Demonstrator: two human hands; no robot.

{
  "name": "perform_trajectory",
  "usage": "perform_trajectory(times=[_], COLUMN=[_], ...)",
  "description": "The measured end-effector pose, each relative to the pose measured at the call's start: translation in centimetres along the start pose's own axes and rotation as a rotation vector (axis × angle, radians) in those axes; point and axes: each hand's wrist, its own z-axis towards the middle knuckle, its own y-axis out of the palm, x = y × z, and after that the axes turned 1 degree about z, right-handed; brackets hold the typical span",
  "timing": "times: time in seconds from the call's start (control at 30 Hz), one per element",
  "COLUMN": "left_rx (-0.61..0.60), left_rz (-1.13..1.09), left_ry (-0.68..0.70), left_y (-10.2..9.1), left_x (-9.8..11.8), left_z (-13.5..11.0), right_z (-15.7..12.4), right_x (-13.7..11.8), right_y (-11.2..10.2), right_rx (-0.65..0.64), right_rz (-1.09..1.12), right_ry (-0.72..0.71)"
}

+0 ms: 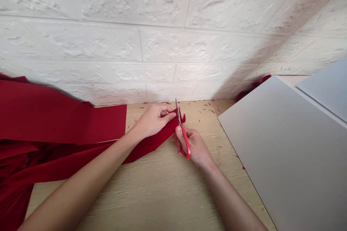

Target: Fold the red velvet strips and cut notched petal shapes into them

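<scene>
My left hand (pixel 157 119) pinches the upper edge of a long dark red cloth strip (pixel 151 141) close to its right end. In my right hand (pixel 192 144) is a pair of scissors (pixel 185 140) with red handles, its metal blades pointing away from me and lying across the strip's end. A small curled piece of red cloth hangs just right of the blades. From my left hand the strip runs back under my left forearm to the left side.
A wide red fabric band (pixel 108 122) and a heap of red fabric (pixel 16 202) lie at left. Small red scraps dot the wooden tabletop (pixel 151 195). A white brick-patterned wall (pixel 173 47) stands behind. A grey-white panel (pixel 287 151) takes up the right side.
</scene>
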Motion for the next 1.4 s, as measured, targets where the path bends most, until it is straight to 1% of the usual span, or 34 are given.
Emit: perform_trajectory(times=[0.1,0.2,0.33,0.43,0.5,0.57,0.6,0.67,0.7,0.77,0.87,0.97,1.03,1.13,1.23,1.4], left_rx=[0.023,0.061,0.122,0.083,0.010,-0.059,-0.076,-0.065,-0.047,-0.010,0.054,0.066,0.041,-0.005,-0.062,-0.100], left_rz=[0.045,0.076,0.127,0.138,0.176,0.256,0.312,0.453,0.521,0.622,0.695,0.767,0.827,0.909,0.940,0.940], left_ry=[-0.003,0.013,0.030,0.041,0.027,-0.007,-0.019,-0.008,0.008,0.017,-0.050,-0.079,-0.042,0.036,0.051,-0.010], left_y=[0.0,0.0,0.0,0.3,0.5,0.6,0.5,0.3,0.0,-0.5,-1.3,-1.2,-0.6,0.7,1.8,3.8], left_x=[0.0,0.3,0.9,1.9,2.9,3.9,4.4,4.7,4.5,3.5,0.7,-1.8,-2.5,-2.1,-0.8,1.2], left_z=[-0.1,-0.2,-0.5,-1.1,-2.1,-3.6,-4.5,-6.6,-7.8,-10.1,-13.3,-14.8,-14.7,-13.1,-10.2,-4.8], right_z=[0.2,0.3,0.4,0.7,0.9,1.1,1.3,1.5,1.6,1.8,2.0,2.1,2.2,2.3,2.4,2.4], right_x=[0.3,0.3,-0.1,-0.2,-0.2,-0.1,-0.1,0.0,0.1,0.2,0.3,0.6,0.8,1.0,1.1,1.1], right_y=[0.0,-0.2,-1.4,-2.6,-3.5,-4.3,-4.7,-5.3,-5.5,-5.9,-6.0,-6.0,-5.9,-5.7,-5.5,-5.2], right_rx=[0.015,0.090,0.234,0.383,0.468,0.522,0.540,0.563,0.565,0.552,0.517,0.495,0.488,0.480,0.478,0.497], right_rz=[0.040,0.097,0.100,0.107,0.132,0.161,0.174,0.196,0.199,0.178,0.127,0.123,0.117,0.097,0.081,0.038], right_ry=[-0.038,-0.096,-0.174,-0.260,-0.301,-0.325,-0.329,-0.323,-0.317,-0.309,-0.309,-0.324,-0.326,-0.319,-0.315,-0.322])
